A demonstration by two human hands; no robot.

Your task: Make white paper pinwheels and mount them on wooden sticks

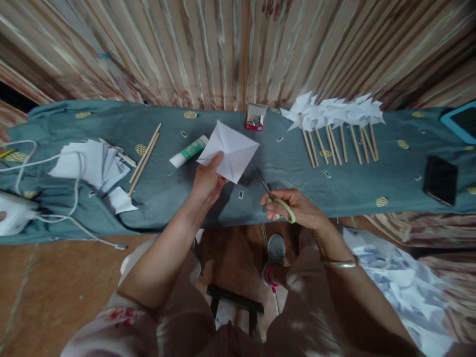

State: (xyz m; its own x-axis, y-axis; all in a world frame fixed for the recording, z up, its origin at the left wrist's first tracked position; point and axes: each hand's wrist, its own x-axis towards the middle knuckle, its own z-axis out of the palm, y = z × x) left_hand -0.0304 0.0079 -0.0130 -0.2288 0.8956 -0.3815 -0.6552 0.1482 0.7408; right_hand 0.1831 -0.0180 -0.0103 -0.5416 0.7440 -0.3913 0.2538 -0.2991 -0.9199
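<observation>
My left hand (210, 181) pinches a white square of paper (232, 148) by its near edge, thumb on top. Creases run across the sheet and meet near its middle. In my right hand (295, 206) is a pair of scissors (284, 208) with pale green handles. Their dark blades point up and left, a little short of the paper's right side and apart from it. Just left of the paper, partly behind it, lies a green and white glue stick (189, 151). A small red box (255, 119) of metal pins stands open beyond the paper.
Several paper pinwheels on wooden sticks (334, 144) lie in a row at the back right. A phone (441, 179) and a blue-edged device (461, 121) are farther right. Left are stacked papers (89, 161), loose sticks (145, 153) and a white cable (76, 193).
</observation>
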